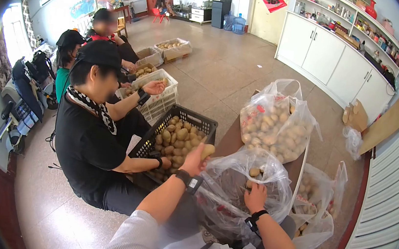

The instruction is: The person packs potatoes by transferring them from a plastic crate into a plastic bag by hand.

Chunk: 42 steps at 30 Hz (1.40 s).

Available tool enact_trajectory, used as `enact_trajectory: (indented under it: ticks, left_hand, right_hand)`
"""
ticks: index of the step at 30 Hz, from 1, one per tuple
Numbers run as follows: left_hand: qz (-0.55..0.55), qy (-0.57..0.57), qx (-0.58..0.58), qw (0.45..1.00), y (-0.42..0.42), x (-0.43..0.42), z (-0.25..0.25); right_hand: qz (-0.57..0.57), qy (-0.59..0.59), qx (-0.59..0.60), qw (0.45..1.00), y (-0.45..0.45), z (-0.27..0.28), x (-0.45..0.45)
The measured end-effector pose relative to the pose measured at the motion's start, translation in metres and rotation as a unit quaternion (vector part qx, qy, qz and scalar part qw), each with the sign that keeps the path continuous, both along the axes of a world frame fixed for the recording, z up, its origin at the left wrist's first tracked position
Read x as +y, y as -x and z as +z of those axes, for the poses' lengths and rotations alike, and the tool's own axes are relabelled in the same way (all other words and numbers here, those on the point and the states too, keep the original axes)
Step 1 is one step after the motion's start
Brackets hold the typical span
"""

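My left hand [195, 159] is closed around a potato [208, 151] at the right edge of a black crate [208, 120] of potatoes. My right hand [255, 198] reaches into an open clear plastic bag [279, 183]; its fingertips are at potatoes [254, 172] there, and whether they grip one is hard to tell. Behind this bag stands a fuller clear bag of potatoes [276, 123]. A co-worker's hand is in the black crate, apart from mine.
Three co-workers in black caps sit at the left, the nearest [90, 136] beside the black crate. Beyond it are a white crate [162, 101] and cardboard boxes [180, 52] of potatoes. Another potato bag [313, 226] stands on the floor at right. White cabinets [321, 50] line the wall.
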<state>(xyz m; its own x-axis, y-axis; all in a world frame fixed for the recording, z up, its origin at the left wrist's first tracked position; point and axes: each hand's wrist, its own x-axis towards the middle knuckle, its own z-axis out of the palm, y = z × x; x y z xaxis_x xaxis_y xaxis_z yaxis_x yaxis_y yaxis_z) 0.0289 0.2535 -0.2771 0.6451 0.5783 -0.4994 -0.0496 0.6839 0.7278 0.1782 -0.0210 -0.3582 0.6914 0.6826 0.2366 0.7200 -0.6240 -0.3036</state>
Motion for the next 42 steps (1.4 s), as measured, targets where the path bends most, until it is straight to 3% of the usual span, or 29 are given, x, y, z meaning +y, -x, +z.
enact_trajectory:
  ticks: [7,9,14,19,24,27,29,31,33,35,39,42]
  left_hand:
    - [0.073,-0.010,0.053,0.996,0.018,0.043,-0.054]
    - [0.099,-0.033,0.082,0.991,0.024,0.044,-0.056]
    - [0.138,-0.028,0.131,0.981,0.029,0.050,-0.062]
    - [0.150,0.013,0.094,0.984,0.033,0.056,-0.072]
    - [0.171,0.052,0.120,0.976,0.034,0.056,-0.070]
    - [0.184,0.021,0.086,0.979,0.033,0.082,-0.123]
    - [0.196,0.032,0.126,0.972,0.033,0.064,-0.088]
    - [0.241,0.005,0.088,0.966,0.030,0.054,-0.071]
    - [0.206,-0.046,0.132,0.968,0.022,0.046,-0.042]
    - [0.178,-0.133,0.056,0.973,0.018,0.028,-0.032]
    - [0.122,-0.134,0.051,0.982,0.000,-0.005,-0.001]
    - [-0.026,-0.170,0.038,0.984,-0.009,-0.024,0.007]
  right_hand:
    - [0.039,0.030,0.051,0.998,-0.010,0.000,0.006]
    - [0.006,0.095,0.061,0.994,-0.008,0.003,0.008]
    - [0.034,0.105,0.014,0.994,-0.004,0.000,0.014]
    - [0.064,0.159,-0.016,0.985,0.007,-0.007,0.009]
    - [0.154,0.118,-0.029,0.981,0.019,0.006,-0.001]
    - [0.182,0.081,-0.051,0.979,0.024,0.007,-0.002]
    - [0.179,0.067,-0.057,0.980,0.026,0.004,-0.005]
    - [0.182,0.056,-0.032,0.981,0.024,0.006,-0.004]
    - [0.183,0.047,-0.038,0.981,0.019,0.002,0.000]
    - [0.174,0.075,-0.034,0.981,0.019,0.001,-0.002]
    - [0.188,0.076,-0.030,0.979,0.014,-0.006,0.004]
    - [0.181,0.092,-0.019,0.979,0.013,-0.005,0.007]
